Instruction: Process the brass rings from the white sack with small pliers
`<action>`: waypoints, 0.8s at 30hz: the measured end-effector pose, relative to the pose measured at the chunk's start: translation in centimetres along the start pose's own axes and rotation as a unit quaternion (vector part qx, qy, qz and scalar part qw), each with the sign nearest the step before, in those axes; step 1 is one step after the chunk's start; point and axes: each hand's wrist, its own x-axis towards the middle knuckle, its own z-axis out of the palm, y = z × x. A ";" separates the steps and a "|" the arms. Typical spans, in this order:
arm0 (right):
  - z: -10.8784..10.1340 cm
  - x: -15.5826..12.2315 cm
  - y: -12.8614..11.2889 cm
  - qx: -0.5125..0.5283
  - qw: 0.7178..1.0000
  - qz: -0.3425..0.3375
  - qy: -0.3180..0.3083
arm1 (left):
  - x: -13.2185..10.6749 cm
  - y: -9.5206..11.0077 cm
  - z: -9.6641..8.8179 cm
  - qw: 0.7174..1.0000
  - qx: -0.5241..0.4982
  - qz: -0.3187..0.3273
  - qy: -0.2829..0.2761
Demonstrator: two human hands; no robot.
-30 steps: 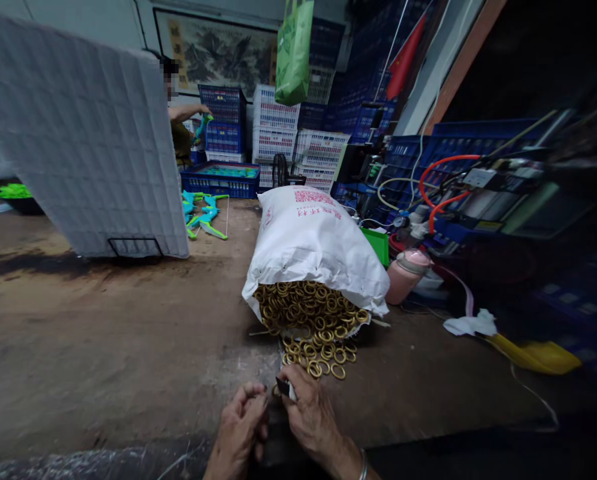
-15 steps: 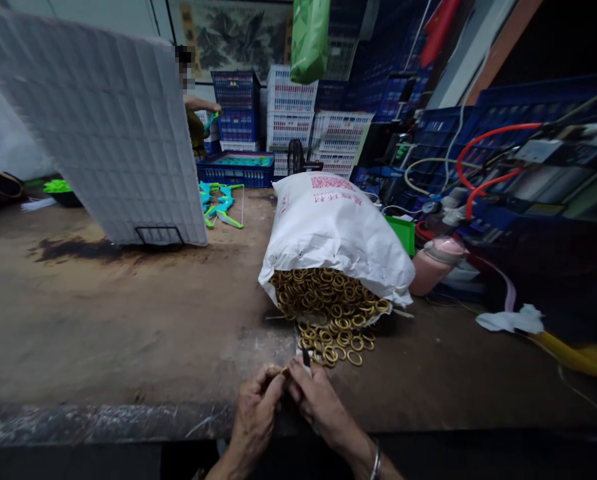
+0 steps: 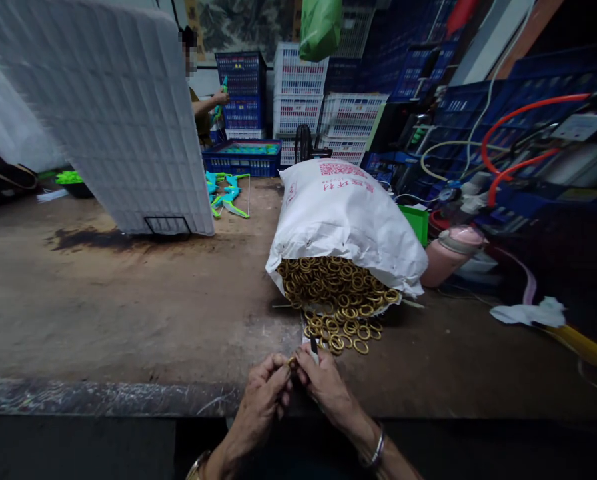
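Note:
My left hand (image 3: 266,393) and my right hand (image 3: 323,385) meet at the near edge of the worn table (image 3: 128,313), fingers pinched together. Between the fingertips sits a small brass ring (image 3: 291,363), held by the left hand. The right hand grips a small dark and white tool (image 3: 313,347) that sticks up from its fingers. Just beyond lies a white sack (image 3: 343,220) on its side, with several brass rings (image 3: 336,297) spilling from its open mouth onto the table.
A grey quilted panel (image 3: 103,113) stands at the back left. A pink bottle (image 3: 451,253), a green box, hoses and blue crates crowd the right. Teal plastic toys (image 3: 228,193) lie far back. Another person (image 3: 201,113) stands behind the panel by stacked crates.
The view has tilted down and shifted, so sack and hands sit higher and more to the right. Both hands stay pinched together over the ring and tool. The far person has raised an arm.

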 end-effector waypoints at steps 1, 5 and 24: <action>0.1 -0.1 -0.1 0.014 1.000 0.005 0.000 | -0.1 0.0 0.0 1.000 -0.025 -0.004 -0.003; 0.4 -0.8 -0.9 0.077 0.996 0.026 -0.032 | -0.2 0.2 -0.1 0.992 -0.126 -0.013 -0.019; 0.2 -0.7 -1.3 -0.046 0.997 -0.022 -0.063 | 0.1 0.5 -1.1 0.999 -0.025 0.020 0.009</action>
